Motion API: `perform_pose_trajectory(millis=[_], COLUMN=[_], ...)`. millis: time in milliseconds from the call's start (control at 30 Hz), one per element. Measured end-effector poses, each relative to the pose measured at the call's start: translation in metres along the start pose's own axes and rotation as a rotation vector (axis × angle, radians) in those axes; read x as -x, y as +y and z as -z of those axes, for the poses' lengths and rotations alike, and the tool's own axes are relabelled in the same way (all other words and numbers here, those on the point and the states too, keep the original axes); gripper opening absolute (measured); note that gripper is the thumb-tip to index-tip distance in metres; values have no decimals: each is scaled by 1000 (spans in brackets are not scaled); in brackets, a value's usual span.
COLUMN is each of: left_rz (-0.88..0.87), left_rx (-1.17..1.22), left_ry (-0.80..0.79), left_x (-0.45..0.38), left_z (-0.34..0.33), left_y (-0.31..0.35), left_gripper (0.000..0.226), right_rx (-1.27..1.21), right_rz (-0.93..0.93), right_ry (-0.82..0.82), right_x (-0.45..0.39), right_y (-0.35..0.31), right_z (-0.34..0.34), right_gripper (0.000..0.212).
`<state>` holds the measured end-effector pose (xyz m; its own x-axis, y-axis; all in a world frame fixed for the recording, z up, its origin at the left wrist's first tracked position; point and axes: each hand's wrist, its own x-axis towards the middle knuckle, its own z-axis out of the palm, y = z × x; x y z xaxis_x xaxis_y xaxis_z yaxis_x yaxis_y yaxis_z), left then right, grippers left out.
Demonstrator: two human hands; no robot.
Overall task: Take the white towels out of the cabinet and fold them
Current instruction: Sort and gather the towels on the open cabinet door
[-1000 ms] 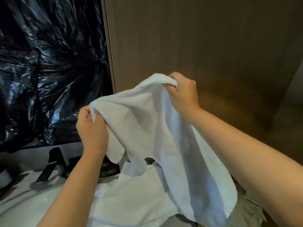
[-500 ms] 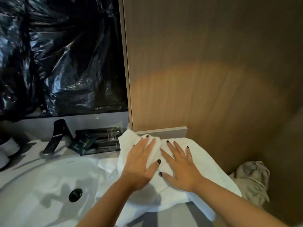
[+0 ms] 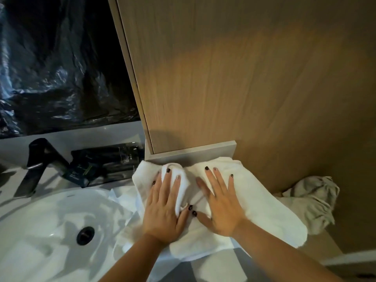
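Since half a second back: both palms kept flat on the white terry towel (image 3: pixel 264 202), left hand (image 3: pixel 164 208) now with a raised ridge of cloth bunched between its fingers; a second back, same towel held up in the air by two corners. Lies now on the countertop, just right of the white oval ceramic basin (image 3: pixel 50 220), far edge touching the grey ledge (image 3: pixel 191 153) under the tall wood-grain cabinet panel (image 3: pixel 234 78). Left fingers (image 3: pixel 166 180) straight and slightly spread, pressing down, thumb tucked against the fold. Right hand (image 3: pixel 221 206) beside it, thumbs nearly touching; right fingers (image 3: pixel 211 180) fanned apart and flat on the cloth. Dark polish on the nails of both. More white cloth (image 3: pixel 122 200) beneath and to the left, spilling toward the basin rim. Round black drain plug (image 3: pixel 85 235) in the basin floor. Black angular faucet (image 3: pixel 40 159) behind the basin, dark flat packets (image 3: pixel 105 159) between faucet and towel. Crinkled black plastic sheeting (image 3: pixel 61 68) over the wall above. Crumpled beige-grey cloth (image 3: pixel 313 200) off to the right, against the panel, apart from the towel.
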<state>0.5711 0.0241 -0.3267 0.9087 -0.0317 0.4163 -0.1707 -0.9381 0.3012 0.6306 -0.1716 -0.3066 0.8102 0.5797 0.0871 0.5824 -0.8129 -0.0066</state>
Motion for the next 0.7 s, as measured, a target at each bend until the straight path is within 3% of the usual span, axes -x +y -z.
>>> perform_pose_trajectory(millis=[367, 700], left_rz=[32, 236], left_rx=[-31, 41], left_ry=[-19, -57], left_x=[4, 21], left_z=[3, 31], left_y=[6, 62], left_gripper=[75, 66], right_rx=[-49, -124], right_rz=[19, 52], right_ry=[-38, -41], right_x=[5, 64], right_y=[-1, 11], right_z=[3, 39], right_gripper=[84, 72])
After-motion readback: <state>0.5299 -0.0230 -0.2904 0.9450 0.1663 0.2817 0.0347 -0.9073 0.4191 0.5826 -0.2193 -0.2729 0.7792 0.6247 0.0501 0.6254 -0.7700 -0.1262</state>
